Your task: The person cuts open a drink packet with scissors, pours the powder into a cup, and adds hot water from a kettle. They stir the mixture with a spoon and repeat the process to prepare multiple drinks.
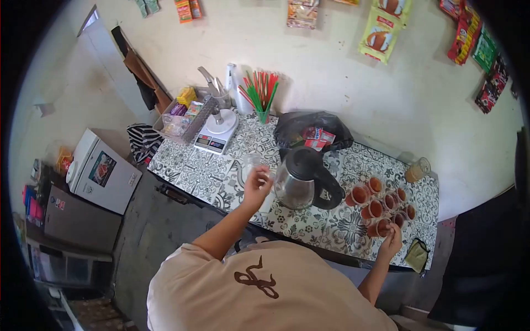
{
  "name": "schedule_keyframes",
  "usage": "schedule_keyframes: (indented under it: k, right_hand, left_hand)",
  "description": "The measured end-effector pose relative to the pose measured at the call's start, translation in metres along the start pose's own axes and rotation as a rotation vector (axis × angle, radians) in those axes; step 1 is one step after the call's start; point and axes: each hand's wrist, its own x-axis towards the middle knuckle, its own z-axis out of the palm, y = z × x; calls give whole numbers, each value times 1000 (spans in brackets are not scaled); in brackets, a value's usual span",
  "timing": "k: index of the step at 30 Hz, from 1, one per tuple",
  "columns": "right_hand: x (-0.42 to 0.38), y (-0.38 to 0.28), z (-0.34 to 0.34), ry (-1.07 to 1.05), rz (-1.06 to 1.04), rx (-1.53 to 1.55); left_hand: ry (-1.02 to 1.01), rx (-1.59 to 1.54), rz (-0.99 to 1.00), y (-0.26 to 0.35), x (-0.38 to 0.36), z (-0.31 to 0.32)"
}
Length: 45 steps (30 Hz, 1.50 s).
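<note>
My left hand is over the patterned counter, its fingers curled beside a small clear container; whether it grips anything is hard to make out. Just right of it stands a glass kettle with a black lid and handle. My right hand has its fingers on the rim of a clear cup of reddish-brown drink, the nearest of the group. Several similar cups stand close together beyond it.
On the patterned counter are a white scale, a basket of packets, straws, a black bag, a glass and a green pouch. Sachets hang on the wall.
</note>
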Motion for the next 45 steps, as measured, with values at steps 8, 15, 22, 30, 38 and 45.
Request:
schedule_keyframes:
  k: [8,15,22,30,38,45]
  right_hand:
    - [-3,13,2,123,290,-27]
    - [-8,2,-2,206,334,-206]
    - [-9,-1,-20,381,191,-320]
    - [-5,-74,32,119,-120,-12]
    - [-27,-93,106,-610,199,300]
    - [-15,-101,139,-400,111,308]
  left_hand:
    - [315,841,-551,-53,51,-47]
    - [146,580,-324,-88,66,-63]
    - [193,400,310,-13,28,-47]
    - [305,313,380,41,-17,-26]
    - [219,-392,-8,145,-57,12]
    - [267,-348,-61,149,-77,0]
